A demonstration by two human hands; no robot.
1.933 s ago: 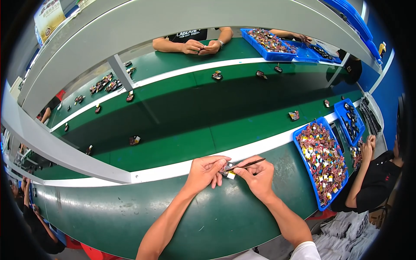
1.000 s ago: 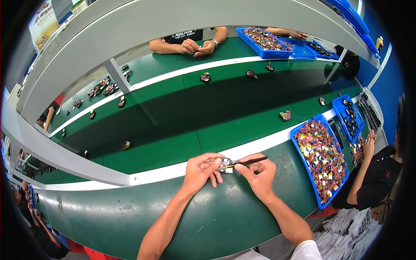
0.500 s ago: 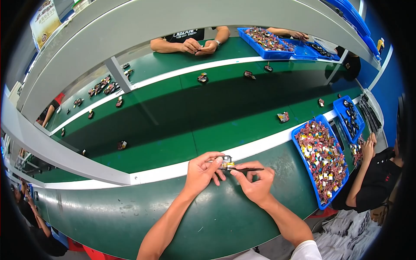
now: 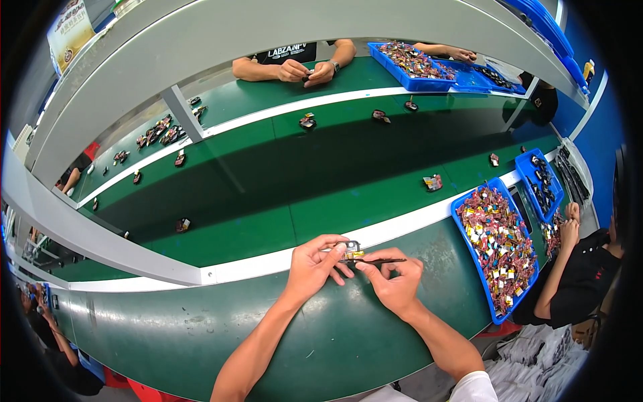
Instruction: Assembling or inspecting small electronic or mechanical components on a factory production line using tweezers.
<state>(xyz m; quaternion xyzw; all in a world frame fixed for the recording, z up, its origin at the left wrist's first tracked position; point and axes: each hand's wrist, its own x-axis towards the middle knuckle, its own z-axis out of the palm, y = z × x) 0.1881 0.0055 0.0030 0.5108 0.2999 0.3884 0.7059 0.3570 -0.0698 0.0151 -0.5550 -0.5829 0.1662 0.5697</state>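
Note:
My left hand (image 4: 313, 263) pinches a small black-and-yellow part (image 4: 351, 250) between thumb and fingers, just above the green bench near its white edge strip. Pressed against it from the right, my right hand (image 4: 395, 280) grips a thin dark tool (image 4: 382, 260) that lies level, with its tip at the part. Both forearms come up from the lower edge.
A blue tray (image 4: 469, 258) full of small red and yellow parts lies to my right. Loose parts ride the green conveyor (image 4: 281, 174), among them one (image 4: 433, 182) near the tray. Across the belt another person's hands (image 4: 307, 70) work; a seated person (image 4: 576, 268) is at far right.
My hands stayed together on the part, shifting slightly; the tool now lies level at the part. Loose parts on the conveyor have drifted to the left.

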